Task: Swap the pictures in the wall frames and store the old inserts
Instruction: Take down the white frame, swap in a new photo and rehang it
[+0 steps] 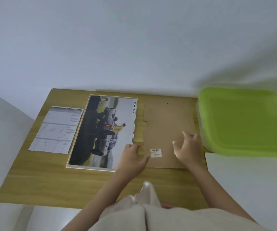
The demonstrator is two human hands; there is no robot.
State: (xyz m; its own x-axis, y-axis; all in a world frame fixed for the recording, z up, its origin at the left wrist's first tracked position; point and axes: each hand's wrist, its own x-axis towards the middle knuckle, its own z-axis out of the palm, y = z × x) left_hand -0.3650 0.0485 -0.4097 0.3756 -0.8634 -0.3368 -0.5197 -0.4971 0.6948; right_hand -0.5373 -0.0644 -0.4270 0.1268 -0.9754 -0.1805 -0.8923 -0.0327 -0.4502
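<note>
- Left hand [132,157]: resting at the near right corner of the framed picture [102,130], fingers curled down onto that corner and the table beside it; thumb stretched out toward the cardboard sheet [166,129]. Whether the fingertips actually pinch the frame edge cannot be told.
- Right hand [186,148]: over the near right part of the cardboard sheet, fingers spread apart and loosely bent, holding nothing; contact with the sheet cannot be told.
- Framed picture: flat on the table, image up, a silver car and a figure in yellow, lettering "SMART CAB" along its right edge; pale thin border.
- Cardboard sheet: flat, just right of the framed picture, with a small white barcode label [156,153] near its front edge.
- Printed page [56,130]: flat, just left of the framed picture, grey tables of text, too blurred to read.
- Table [51,185]: light wood top, set against a plain white wall [134,39].
- Green lid [244,119]: on a clear plastic box at the right edge.
- White board [244,172]: low, in front of the box.
</note>
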